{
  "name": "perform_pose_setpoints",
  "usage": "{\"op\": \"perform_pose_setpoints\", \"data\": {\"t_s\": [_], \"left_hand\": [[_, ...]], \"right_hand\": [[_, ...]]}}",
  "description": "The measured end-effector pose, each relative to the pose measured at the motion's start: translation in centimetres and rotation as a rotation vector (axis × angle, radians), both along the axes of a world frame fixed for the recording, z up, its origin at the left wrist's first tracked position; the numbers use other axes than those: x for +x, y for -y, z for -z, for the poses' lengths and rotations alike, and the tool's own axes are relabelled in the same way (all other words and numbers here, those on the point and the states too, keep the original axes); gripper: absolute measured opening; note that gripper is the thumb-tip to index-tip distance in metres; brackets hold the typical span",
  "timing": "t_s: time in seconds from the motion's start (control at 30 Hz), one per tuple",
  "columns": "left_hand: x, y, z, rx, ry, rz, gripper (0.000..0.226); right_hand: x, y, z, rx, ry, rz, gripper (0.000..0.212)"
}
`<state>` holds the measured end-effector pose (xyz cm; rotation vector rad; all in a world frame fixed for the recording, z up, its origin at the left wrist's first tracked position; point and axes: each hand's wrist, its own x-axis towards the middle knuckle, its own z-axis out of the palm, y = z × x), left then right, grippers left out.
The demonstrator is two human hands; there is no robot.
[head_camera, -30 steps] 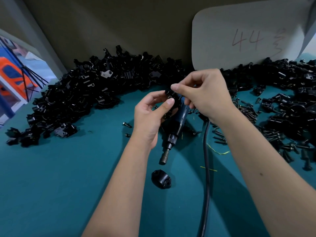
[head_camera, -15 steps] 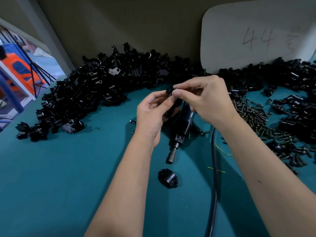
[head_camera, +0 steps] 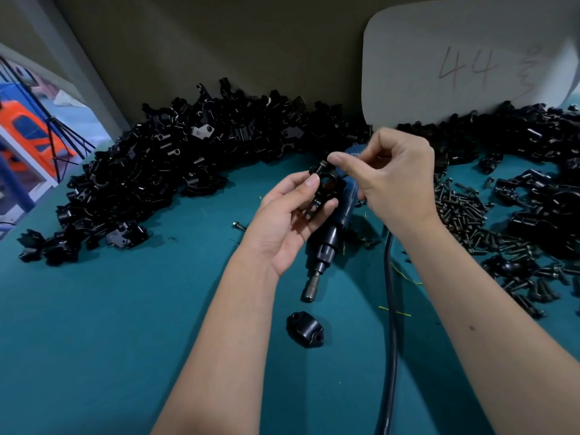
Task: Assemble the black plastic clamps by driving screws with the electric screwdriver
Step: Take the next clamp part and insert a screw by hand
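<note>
Left hand (head_camera: 284, 221) up off the worktop (head_camera: 125, 340), fingers and thumb wrapped round a black clamp body (head_camera: 326, 188), its round bore turned toward the camera. Right hand (head_camera: 395, 180) comes in from the other side, thumb and forefinger pinching what looks like a screw (head_camera: 323, 166) at the clamp's top corner, though it's too small to be sure it's seated. At the same time that right hand has the electric screwdriver (head_camera: 329, 237) tucked under its other fingers, the blue body slanting down and the bit socket (head_camera: 309, 291) hanging just above the teal surface, its cable (head_camera: 390, 309) trailing back toward the viewer.

So my read is screw-starting: fastener being fed into its hole by hand, driver not yet engaged. The next move would call for swinging that bit up and lining it square on the screw head while the left hand keeps the clamp from turning.

Directly below the bit, a loose clamp cap (head_camera: 305, 330) lies on the worktop, two screw holes showing, likely the mating half.

No bins or trays anywhere here. Stock is simply heaped: a long pile of black clamp parts (head_camera: 175, 171) against the back wall, more of them at far right, and a scatter of loose screws (head_camera: 464, 215) just beside the right wrist. A white board (head_camera: 470, 58) marked 44 leans behind.
</note>
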<state>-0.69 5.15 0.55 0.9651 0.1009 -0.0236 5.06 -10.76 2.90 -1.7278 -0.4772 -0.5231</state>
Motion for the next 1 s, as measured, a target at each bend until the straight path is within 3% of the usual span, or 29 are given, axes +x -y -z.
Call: {"op": "perform_pose_setpoints", "data": {"t_s": [0.27,0.47,1.0], "left_hand": [[0.0,0.0,-0.2,-0.017,-0.020,-0.013,0.014],[0.2,0.4,-0.5,-0.159,-0.101,-0.078,0.010],[0.3,0.0,-0.4,-0.154,-0.069,-0.028,0.023]], "right_hand": [[-0.4,-0.3,-0.2,-0.097,0.072,-0.095,0.040],[0.3,-0.7,0.6,-0.028,-0.206,-0.327,0.007],[0.2,-0.7,1.1,0.150,-0.469,-0.477,0.013]]}}
